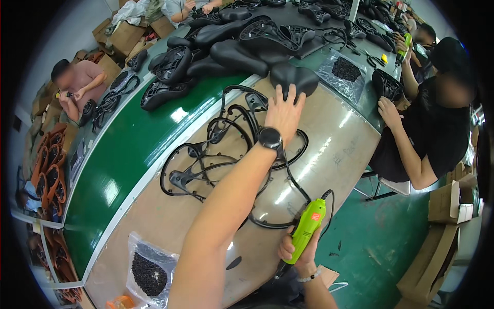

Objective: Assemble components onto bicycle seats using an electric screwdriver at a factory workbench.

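Workshop floor, green, with cardboard boxes along the walls and other people seated at the same long bench. Bench top is pale tan at its near edge, with a green belt running along its left side. Heap of black saddles fills the far end of the belt. Tangle of black saddle frames lies mid-bench.

Left hand is stretched out, fingers spread flat on one black saddle at the far edge of the tan top; palm down, not closed round it. Right hand, near edge, is wrapped tight round a lime-green electric screwdriver, its cable looping over the frames. Two clear bags of small black parts sit at near and far edges.

Risk, judged: the cable could snag the frames and drag them; the saddle, merely pressed, could slide off the far edge.
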Motion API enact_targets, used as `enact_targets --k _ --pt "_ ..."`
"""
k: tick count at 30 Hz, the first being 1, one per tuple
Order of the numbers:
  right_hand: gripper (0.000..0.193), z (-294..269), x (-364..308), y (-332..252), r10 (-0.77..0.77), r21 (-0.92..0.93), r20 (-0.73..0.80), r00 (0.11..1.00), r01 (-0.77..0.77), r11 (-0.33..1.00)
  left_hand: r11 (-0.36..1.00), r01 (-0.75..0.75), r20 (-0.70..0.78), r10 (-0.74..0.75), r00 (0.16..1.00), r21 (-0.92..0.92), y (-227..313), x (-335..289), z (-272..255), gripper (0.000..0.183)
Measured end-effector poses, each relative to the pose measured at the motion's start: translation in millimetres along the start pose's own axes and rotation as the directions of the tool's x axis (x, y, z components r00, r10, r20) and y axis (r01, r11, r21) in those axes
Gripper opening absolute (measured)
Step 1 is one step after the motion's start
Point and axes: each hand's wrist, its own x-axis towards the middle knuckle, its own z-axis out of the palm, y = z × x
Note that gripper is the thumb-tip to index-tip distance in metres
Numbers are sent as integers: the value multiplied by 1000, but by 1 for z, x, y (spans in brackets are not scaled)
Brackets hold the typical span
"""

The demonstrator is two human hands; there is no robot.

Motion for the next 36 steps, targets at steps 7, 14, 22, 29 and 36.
enact_targets --k 7,14,22,29,36 --pt "95 -3 1 -4 -6 72 82 997 0 997 984 106 76 -96 992 -143 -1 32 44 49" --pt "94 1 7 -11 12 59 8 1000 -13 998 -324 233 388 -587 710 -917 -48 -58 -116 45" --pt "89 9 7 -9 -8 20 61 998 7 1000 -700 415 813 -510 281 -582 -15 -509 -245 54" --pt "83 13 3 -9 -32 -62 36 999 34 997 111 800 558 -660 503 -590 4 -554 -265 43" --pt "84 10 4 -3 -26 -139 74 997 36 990 896 440 179 -422 889 -69 -74 -338 -179 62"
